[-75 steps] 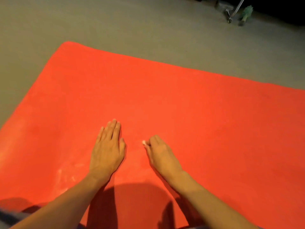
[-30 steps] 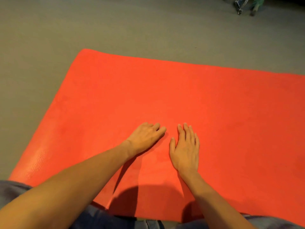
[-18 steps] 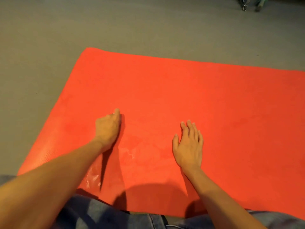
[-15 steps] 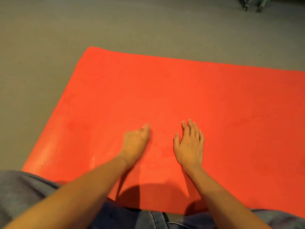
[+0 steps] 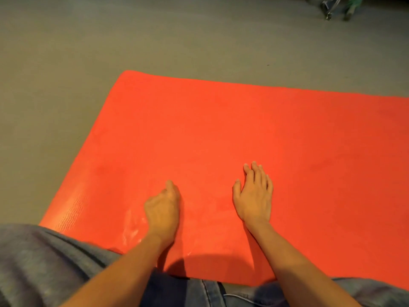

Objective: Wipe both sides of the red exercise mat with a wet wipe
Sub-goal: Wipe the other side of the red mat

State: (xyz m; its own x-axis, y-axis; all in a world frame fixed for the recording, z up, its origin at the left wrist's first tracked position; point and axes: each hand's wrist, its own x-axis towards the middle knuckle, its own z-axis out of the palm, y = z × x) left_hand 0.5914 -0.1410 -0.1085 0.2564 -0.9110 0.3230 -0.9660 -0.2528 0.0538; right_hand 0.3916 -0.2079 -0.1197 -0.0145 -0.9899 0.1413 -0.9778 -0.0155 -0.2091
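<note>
At the far left, a fold of grey cloth (image 5: 33, 258) lies by the person's lap, and beyond it stretches the dull, flat grey floor (image 5: 55, 85). The red mat (image 5: 199, 129) lies spread flat on that floor, one rounded corner at the far left and its near edge touching the jeans (image 5: 199, 293). It looks like soft foam, with a fine ribbed grain plainest near the left edge.

A wet, shiny patch (image 5: 132, 227) sits just left of the left hand (image 5: 162, 209), which presses knuckles-up on the mat with its fingers curled under. The wet wipe is hidden, so whether this hand grips it cannot be told.

Further right, the right hand (image 5: 254, 196) rests flat on the mat, fingers straight and close together, holding nothing; it probably braces the mat.

Judging by the sheen, the step in hand is wiping the upper face near the left end. The next move likely calls for even, pressed strokes across the dry stretch to the right, and later the mat must be turned over.

At the top right stand a metal leg (image 5: 329, 9) and something green (image 5: 352, 7), too blurred to name.
</note>
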